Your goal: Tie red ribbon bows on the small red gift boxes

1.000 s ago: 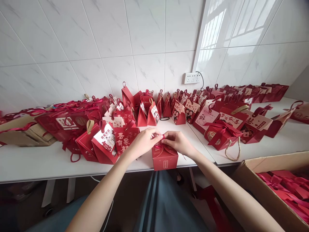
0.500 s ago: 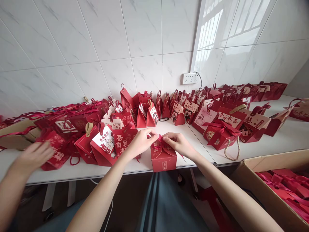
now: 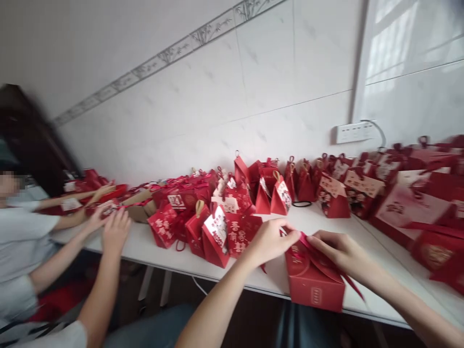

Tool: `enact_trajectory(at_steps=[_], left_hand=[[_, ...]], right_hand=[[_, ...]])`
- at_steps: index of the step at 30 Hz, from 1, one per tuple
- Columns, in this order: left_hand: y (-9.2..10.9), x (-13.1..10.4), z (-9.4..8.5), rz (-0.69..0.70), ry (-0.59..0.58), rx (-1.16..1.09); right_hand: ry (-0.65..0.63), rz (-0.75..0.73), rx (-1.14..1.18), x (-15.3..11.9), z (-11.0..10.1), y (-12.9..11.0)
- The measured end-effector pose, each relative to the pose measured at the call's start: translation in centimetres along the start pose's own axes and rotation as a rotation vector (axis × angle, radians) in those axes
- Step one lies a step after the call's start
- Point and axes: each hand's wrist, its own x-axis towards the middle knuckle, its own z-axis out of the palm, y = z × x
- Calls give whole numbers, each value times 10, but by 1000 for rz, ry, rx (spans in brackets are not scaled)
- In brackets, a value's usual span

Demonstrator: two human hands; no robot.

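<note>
Red ribbon [image 3: 303,238] — one, pinched in the fingertips of left hand [image 3: 271,240] and right hand [image 3: 335,246] alike; light, even tension would probably lay it flat. Below: one red box [image 3: 316,287], at the near edge of the desk [image 3: 306,217]. Beyond: printed gift bags [image 3: 216,237], standing — and, farther left, a co-worker's hand [image 3: 116,229].

Fingers [image 3: 289,239] on ribbon [image 3: 303,238], red box [image 3: 316,285] beneath

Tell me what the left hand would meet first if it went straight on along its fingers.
Past the red ribbon it pinches, the left hand would probably meet the right hand first; exact depth is hard to judge.
</note>
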Motion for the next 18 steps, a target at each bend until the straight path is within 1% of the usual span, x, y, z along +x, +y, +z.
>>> enact_trajectory(at_steps=[3, 5, 8, 10, 12, 15, 18], left_hand=[[-1, -4, 1, -33, 16, 24], [-1, -7, 2, -29, 8, 19], [1, -9, 2, 18, 0, 31], [4, -10, 1, 58, 17, 65], [7, -8, 1, 89, 39, 94], [5, -1, 0, 105, 24, 40], [2, 6, 1, 70, 8, 11]], right_hand=[[-65, 48, -10, 5, 1, 11], [-108, 69, -1, 9, 2, 20], [-103, 24, 11, 13, 1, 27], [-64, -48, 25, 10, -2, 23], [-35, -106, 43, 5, -6, 14], [-16, -81, 45, 0, -8, 2], [9, -65, 53, -1, -9, -1]])
